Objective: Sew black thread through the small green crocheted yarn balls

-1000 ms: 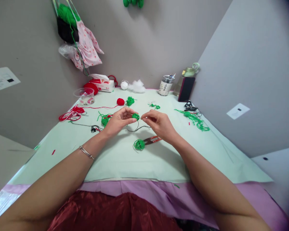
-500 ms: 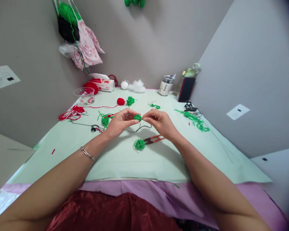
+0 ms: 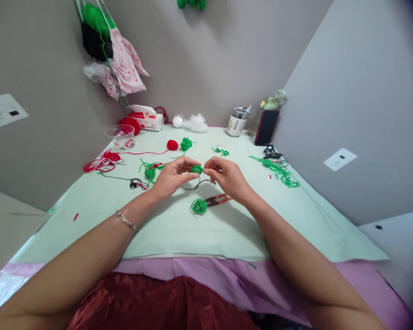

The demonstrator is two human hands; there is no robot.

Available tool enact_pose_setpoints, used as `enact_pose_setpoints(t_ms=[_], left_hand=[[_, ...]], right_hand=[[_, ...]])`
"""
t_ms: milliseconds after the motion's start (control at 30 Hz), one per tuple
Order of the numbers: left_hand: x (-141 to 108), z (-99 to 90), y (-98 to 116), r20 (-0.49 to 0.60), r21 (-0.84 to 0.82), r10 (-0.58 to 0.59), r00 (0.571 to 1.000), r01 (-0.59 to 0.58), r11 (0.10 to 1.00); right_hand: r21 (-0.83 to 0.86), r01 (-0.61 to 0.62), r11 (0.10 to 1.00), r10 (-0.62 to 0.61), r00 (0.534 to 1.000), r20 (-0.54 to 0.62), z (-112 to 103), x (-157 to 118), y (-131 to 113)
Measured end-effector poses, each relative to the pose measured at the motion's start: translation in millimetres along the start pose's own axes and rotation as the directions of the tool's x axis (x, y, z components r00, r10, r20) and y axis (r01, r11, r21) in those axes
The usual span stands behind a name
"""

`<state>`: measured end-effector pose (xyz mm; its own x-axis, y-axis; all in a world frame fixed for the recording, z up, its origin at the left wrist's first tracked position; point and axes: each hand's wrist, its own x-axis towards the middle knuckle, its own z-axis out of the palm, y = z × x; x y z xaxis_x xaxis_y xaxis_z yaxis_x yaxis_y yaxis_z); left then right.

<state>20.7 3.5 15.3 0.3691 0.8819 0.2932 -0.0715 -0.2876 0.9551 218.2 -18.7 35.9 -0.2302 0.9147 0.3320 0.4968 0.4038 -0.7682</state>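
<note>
Pinching a green yarn piece (image 3: pixel 197 169) above the desk (image 3: pixel 179 238), the left hand (image 3: pixel 170 178) likely feels something light, soft, best held by its edge; the right hand (image 3: pixel 230 178) is narrow beside it, contents unclear.

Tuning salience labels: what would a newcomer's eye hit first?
Probably the left hand, pinching a green yarn piece at centre, with the right hand close beside it. Next, likely the pink dotted cloth hanging at upper left and the red yarn tangle at left on the table.
</note>
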Motion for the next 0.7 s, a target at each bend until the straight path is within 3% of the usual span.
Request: enact_pose_setpoints(t_ms=[133, 333, 433, 500, 600, 700], left_hand=[[0, -1.2, -5, -0.07, 0.121, 0.059, 0.996, -0.05, 0.991], [-3, 2.5, -6, -0.062, 0.299, 0.196, 0.979, -0.169, 0.939], [-4, 4.5, -5, -0.053, 0.336, 0.202, 0.978, -0.173, 0.926], [-4, 4.2, -5, -0.047, 0.358, 0.214, 0.976, -0.184, 0.916], [-3, -0.3, -7, -0.028, 0.42, 0.219, 0.975, -0.187, 0.888], [1, -10.9, -14, -0.059, 0.488, 0.187, 0.981, -0.135, 0.862]], right_hand=[[-0.267, 0.111, 0.957, -0.126, 0.991, -0.038, 15, -6, -4], [-0.576, 0.236, 0.783, -0.244, 0.968, 0.065, 26, -10, -4], [-0.625, 0.247, 0.74, -0.278, 0.959, 0.05, 24, -11, -8], [-0.494, 0.275, 0.825, -0.325, 0.946, -0.016, 21, -11, -15], [-0.046, 0.257, 0.965, -0.26, 0.959, -0.11, 5, -9, -29], [0.264, 0.156, 0.952, -0.111, 0.978, -0.178, -31, -7, -35]])
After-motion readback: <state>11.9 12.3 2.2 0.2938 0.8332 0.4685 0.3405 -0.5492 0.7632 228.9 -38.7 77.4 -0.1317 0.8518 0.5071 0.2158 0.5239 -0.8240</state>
